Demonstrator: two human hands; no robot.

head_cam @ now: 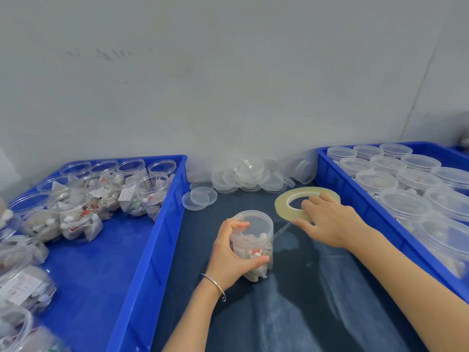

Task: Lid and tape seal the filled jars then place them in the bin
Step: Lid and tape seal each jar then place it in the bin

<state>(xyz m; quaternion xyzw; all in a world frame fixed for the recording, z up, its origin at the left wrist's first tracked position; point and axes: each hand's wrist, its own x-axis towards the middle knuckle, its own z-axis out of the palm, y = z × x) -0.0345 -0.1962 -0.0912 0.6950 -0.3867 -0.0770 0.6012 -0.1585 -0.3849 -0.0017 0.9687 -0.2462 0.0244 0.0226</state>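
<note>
A clear plastic jar (256, 240) filled with tea bags stands on the dark table with a lid on top. My left hand (232, 252) wraps around its left side. A large flat roll of clear tape (286, 200) lies to the jar's upper right. My right hand (330, 219) rests on the roll's near edge, fingers in its hole. A thin strip of tape (281, 231) runs from the roll to the jar's rim. The blue bin (337, 179) at right holds several lidded jars (375, 181).
At left, a blue bin (162, 224) holds several filled jars without lids (152, 191). A pile of loose clear lids (251, 177) lies against the wall at the back, two more lids (200, 198) in front of it. The dark table cloth (291, 301) lies between the bins.
</note>
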